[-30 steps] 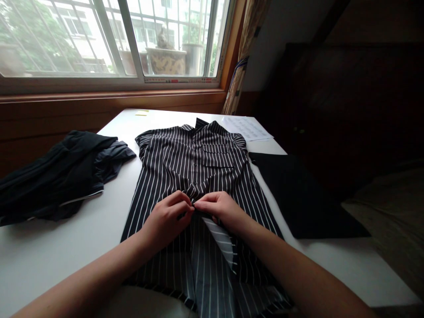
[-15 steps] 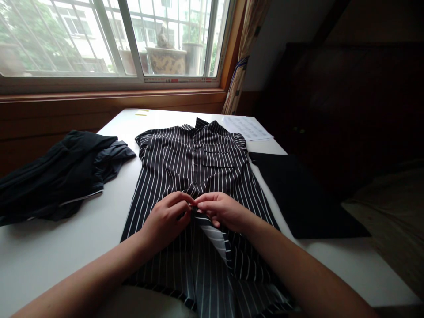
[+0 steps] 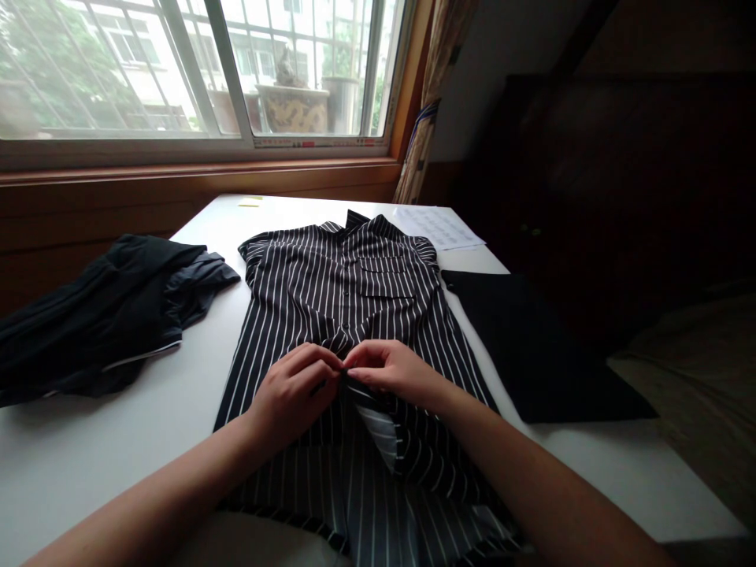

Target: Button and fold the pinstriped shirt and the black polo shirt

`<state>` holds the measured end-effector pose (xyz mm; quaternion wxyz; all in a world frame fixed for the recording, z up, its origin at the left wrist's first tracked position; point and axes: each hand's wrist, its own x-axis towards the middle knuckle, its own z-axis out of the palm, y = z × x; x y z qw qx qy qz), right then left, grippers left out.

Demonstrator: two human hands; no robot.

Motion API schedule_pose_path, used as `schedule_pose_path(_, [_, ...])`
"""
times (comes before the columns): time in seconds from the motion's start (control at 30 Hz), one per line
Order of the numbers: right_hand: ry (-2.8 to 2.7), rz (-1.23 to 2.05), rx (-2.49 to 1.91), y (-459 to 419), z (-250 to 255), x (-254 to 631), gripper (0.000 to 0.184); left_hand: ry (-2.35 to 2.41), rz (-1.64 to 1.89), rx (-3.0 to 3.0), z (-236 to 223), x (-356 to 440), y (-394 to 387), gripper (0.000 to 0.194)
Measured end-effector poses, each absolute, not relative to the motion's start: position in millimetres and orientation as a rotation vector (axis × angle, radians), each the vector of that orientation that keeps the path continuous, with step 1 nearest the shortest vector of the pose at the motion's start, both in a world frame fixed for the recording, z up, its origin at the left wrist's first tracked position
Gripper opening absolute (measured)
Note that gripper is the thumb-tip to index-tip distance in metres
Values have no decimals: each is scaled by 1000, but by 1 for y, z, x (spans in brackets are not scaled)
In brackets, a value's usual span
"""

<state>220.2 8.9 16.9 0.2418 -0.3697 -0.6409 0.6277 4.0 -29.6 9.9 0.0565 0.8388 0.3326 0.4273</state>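
A black shirt with white stripes lies front up on the white table, its collar toward the window. Its upper front is closed along the button line, while the lower front hangs apart and shows the inside. At the middle of the front edge my left hand pinches the cloth. My right hand pinches the same spot from the other side, fingertips touching or nearly touching the left ones. Whatever button or buttonhole lies between the fingertips is hidden. Below the right hand, the right front flap is folded back.
Crumpled dark clothes lie on the table at the left. A folded black cloth rests at the right edge. Printed papers and a small yellowish slip lie at the far end, below the window.
Both hands stay at the same spot on the shirt front. The right fingers have drawn into a tighter pinch, and the folded flap below has dropped slightly.
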Motion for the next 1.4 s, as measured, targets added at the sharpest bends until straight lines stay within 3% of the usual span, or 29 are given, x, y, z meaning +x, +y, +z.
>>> schedule_pose_path(0.2, [-2037,1349,-956,12,23,228,23,964,1337,2518,12,4,-30,13])
schedule_pose_path(0.5, [-2132,1189,-863,10,27,227,12,926,1288,2529,12,2,-33,15])
schedule_pose_path(0.87, [-2106,1180,-793,10,26,225,12,873,1319,2472,12,-1,-30,24])
schedule_pose_path(1.4, [-1987,1311,-661,9,24,222,10,737,1341,2526,14,-4,-27,4])
